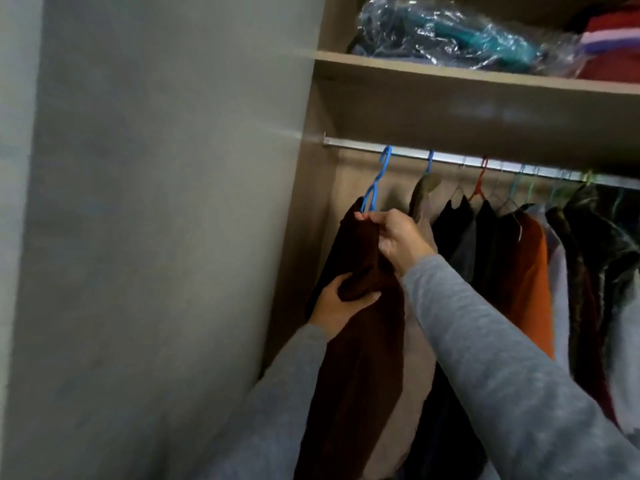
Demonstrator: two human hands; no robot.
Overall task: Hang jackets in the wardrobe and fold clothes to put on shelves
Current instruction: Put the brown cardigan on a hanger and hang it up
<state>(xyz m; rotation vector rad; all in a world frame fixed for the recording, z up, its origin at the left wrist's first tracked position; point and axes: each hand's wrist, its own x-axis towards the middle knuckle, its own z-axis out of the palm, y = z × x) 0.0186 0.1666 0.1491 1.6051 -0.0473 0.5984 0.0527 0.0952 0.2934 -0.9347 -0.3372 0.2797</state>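
Grey sleeves [485, 341] nearest me; my left hand [341, 303] grips the dark brown jacket [360, 358] mid-body; my right hand [398, 237] pinches its collar at the blue hanger [375, 181], hooked on the rail [450, 157]; letting go unevenly could slide the jacket off, I judge.

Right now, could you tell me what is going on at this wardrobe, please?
A person in grey sleeves is hanging a dark brown jacket at the left end of the wardrobe rail. The jacket sits on a blue hanger whose hook is up at the rail. The right hand pinches the jacket's top by the hanger, and the left hand grips the fabric lower down. To the right hang other clothes.
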